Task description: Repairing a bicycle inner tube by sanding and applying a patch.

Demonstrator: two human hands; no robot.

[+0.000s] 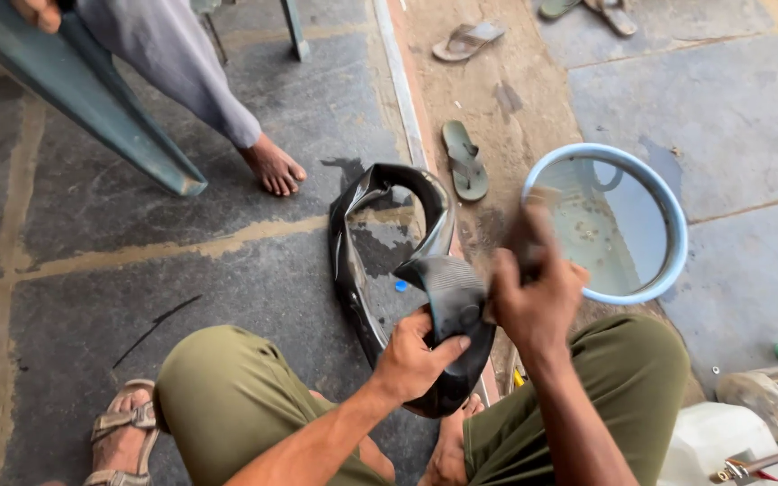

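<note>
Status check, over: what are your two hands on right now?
Left hand grips black inner tube. Right hand pressed on it, blurred. Blue water basin beside. Nothing in the way.

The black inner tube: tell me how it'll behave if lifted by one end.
The inner tube probably flops: it lies folded and kinked on the floor, and bends over the left hand. It looks light, since that hand props it up alone. Its glossy surface may be wet and slippery; a water basin sits close by.
</note>
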